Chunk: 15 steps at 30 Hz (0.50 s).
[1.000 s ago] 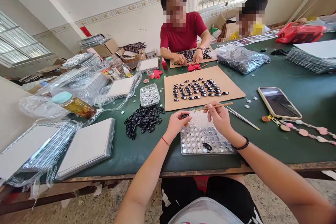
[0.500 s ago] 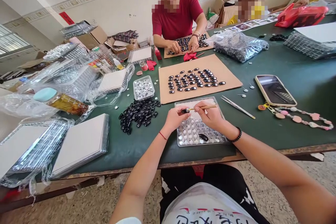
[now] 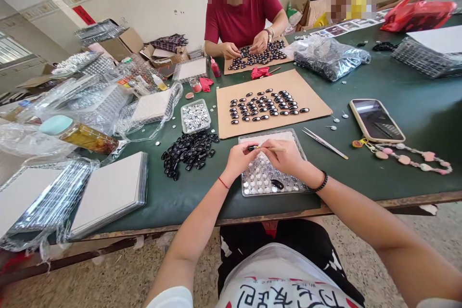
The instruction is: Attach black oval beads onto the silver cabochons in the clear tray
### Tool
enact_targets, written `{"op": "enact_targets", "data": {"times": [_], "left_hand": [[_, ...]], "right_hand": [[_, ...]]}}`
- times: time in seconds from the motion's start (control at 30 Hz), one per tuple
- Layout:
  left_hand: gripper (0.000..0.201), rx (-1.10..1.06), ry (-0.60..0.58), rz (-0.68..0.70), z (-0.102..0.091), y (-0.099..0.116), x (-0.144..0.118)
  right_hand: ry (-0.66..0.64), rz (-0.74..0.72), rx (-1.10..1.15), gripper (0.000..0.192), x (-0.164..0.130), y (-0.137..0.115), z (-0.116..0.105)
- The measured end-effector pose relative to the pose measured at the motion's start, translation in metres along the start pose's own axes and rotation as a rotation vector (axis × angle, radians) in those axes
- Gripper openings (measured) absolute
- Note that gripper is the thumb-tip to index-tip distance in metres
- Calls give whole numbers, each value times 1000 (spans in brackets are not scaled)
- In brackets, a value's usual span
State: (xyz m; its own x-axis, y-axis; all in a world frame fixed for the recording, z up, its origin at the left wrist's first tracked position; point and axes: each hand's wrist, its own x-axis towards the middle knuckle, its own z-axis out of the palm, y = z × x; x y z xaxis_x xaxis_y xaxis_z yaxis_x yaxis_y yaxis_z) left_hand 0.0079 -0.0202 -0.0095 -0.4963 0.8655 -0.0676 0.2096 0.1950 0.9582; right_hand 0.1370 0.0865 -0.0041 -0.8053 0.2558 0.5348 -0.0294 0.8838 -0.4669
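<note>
Head view: since half a second ago the hands have drawn slightly closer together over the clear tray. Left hand pinches a black piece between thumb and fingertips. Right hand, fingers curled, grips a thin wooden stick whose tip meets the piece just left of its fingers.

Glossy black oval beads are shining on the matt green table covering. Matt brown cardboard is lying flat, a clear plastic tray is glinting, and metal tweezers are gleaming.
</note>
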Motion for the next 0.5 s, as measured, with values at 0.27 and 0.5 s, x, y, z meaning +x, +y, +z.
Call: {"op": "enact_targets", "data": {"times": [0.27,0.5], "left_hand": [[28,-114,19,-21,8,3,-2],[29,-64,102,-45,9,4,0]], "right_hand": [[54,360,551,30,6,-2,-2],[152,754,1004,39,17,12,-2]]}}
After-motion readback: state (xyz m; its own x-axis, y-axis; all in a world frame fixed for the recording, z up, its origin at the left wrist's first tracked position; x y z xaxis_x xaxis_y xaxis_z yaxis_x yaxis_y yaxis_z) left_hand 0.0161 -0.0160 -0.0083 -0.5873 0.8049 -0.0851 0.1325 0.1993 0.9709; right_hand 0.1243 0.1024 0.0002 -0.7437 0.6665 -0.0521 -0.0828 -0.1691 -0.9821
